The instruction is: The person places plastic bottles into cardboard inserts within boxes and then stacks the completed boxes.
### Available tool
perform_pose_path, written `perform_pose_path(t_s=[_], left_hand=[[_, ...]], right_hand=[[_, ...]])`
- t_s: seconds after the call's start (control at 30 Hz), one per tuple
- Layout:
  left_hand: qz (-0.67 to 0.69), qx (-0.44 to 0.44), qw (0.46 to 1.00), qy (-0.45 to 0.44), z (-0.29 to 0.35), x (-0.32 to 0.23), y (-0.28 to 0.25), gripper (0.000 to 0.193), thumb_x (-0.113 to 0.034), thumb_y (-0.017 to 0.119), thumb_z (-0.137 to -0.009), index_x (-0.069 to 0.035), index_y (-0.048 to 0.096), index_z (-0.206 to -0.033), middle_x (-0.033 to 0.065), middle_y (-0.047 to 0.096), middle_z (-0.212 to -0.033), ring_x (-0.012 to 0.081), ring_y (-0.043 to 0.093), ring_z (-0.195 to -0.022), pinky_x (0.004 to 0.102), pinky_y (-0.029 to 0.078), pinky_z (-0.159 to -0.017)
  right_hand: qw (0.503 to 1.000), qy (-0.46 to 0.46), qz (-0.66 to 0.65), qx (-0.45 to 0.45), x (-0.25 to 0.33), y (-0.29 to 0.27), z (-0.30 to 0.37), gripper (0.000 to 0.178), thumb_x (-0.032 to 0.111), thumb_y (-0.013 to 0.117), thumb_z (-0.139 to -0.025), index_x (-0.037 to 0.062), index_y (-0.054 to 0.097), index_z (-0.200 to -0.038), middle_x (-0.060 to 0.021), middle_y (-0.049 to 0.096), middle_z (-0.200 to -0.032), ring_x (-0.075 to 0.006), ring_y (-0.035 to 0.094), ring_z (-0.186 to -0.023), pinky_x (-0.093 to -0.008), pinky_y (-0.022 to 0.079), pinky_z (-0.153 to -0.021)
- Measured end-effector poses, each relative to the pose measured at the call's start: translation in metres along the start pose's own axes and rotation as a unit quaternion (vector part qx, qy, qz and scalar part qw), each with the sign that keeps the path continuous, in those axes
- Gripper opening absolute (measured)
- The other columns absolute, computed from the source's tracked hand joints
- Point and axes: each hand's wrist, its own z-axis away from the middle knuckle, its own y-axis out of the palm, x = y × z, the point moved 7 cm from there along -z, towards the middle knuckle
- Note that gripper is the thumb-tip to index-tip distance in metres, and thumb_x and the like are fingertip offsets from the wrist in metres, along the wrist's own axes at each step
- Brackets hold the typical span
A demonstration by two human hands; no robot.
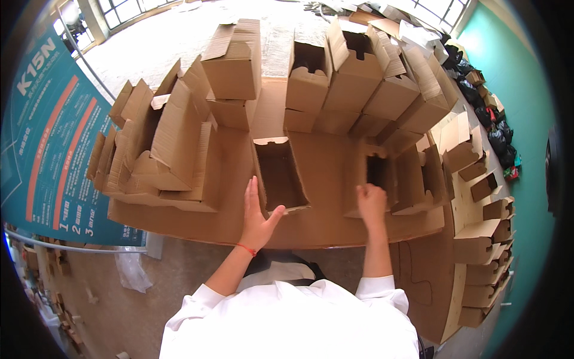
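An open-topped brown cardboard box (pixel 271 141) stands on the table in front of me. My left hand (pixel 259 216) rests at its near left corner. The fingers are stretched along the box's left side, and the thumb is spread along the near edge. To the right is a second open cardboard box (pixel 355 173), blurred by motion. My right hand (pixel 372 202) is closed at its near edge with curled fingers; the fingertips themselves are hidden. Another open box (pixel 412 185) stands just right of that one.
Open boxes (pixel 185 137) crowd the table's left side. Stacked boxes (pixel 341 90) line the far edge, and a tall stack (pixel 236 66) stands left of them. The table (pixel 323 239) is covered in cardboard. More boxes (pixel 478 251) sit at right; a teal banner (pixel 54 149) stands at left.
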Motion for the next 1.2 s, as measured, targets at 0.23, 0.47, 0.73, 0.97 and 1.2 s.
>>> perform_pose_path(t_s=[0.23, 0.47, 0.73, 0.97, 1.2], left_hand=[[-0.096, -0.045, 0.951, 0.291, 0.012, -0.106, 0.003, 0.045, -0.013, 0.059, -0.086, -0.001, 0.05, -0.128, 0.0197, 0.046, -0.135, 0.035, 0.046, -0.123, 0.0432, 0.037, -0.104], [-0.066, 0.228, 0.918, 0.317, 0.029, -0.117, 0.107, 0.057, -0.028, 0.057, -0.091, -0.004, 0.04, -0.139, 0.0142, 0.05, -0.131, 0.031, 0.042, -0.128, 0.0439, 0.027, -0.112], [-0.21, 0.144, 0.907, 0.335, 0.032, -0.092, 0.129, 0.044, -0.023, 0.065, -0.082, -0.005, 0.057, -0.121, 0.0085, 0.053, -0.128, 0.0243, 0.041, -0.129, 0.0436, 0.027, -0.112], [-0.223, 0.134, 0.899, 0.353, 0.042, -0.083, 0.133, 0.025, -0.024, 0.066, -0.078, -0.011, 0.065, -0.101, 0.0073, 0.053, -0.131, 0.0217, 0.034, -0.135, 0.0446, 0.024, -0.114], [-0.255, 0.136, 0.884, 0.369, 0.053, -0.074, 0.129, 0.028, -0.02, 0.063, -0.079, -0.01, 0.065, -0.105, 0.0097, 0.049, -0.136, 0.0243, 0.024, -0.142, 0.0463, 0.021, -0.115]], right_hand=[[0.974, -0.164, -0.157, -0.016, 0.065, 0.005, 0.038, 0.035, 0.028, 0.052, -0.093, -0.0037, 0.063, -0.084, -0.023, 0.063, -0.078, -0.0433, 0.06, -0.077, -0.0442, 0.046, -0.09], [0.962, 0.0, -0.167, 0.217, 0.036, -0.022, 0.033, 0.028, 0.019, 0.049, -0.092, -0.0029, 0.061, -0.08, -0.0152, 0.066, -0.074, -0.0327, 0.062, -0.066, -0.0394, 0.046, -0.061], [0.962, -0.092, -0.037, 0.256, 0.031, 0.026, 0.027, 0.025, 0.009, 0.052, -0.085, -0.0026, 0.063, -0.105, -0.026, 0.063, -0.107, -0.0415, 0.06, -0.098, -0.0409, 0.05, -0.082], [0.804, 0.066, 0.081, 0.585, -0.057, 0.152, 0.019, 0.047, 0.028, 0.061, -0.083, -0.0044, 0.059, -0.117, -0.0243, 0.062, -0.115, -0.0338, 0.061, -0.107, -0.0387, 0.05, -0.088], [0.893, 0.142, -0.057, 0.424, -0.1, 0.173, 0.007, 0.053, 0.034, 0.061, -0.084, -0.0041, 0.057, -0.121, -0.0211, 0.064, -0.114, -0.03, 0.062, -0.105, -0.0383, 0.05, -0.086]])
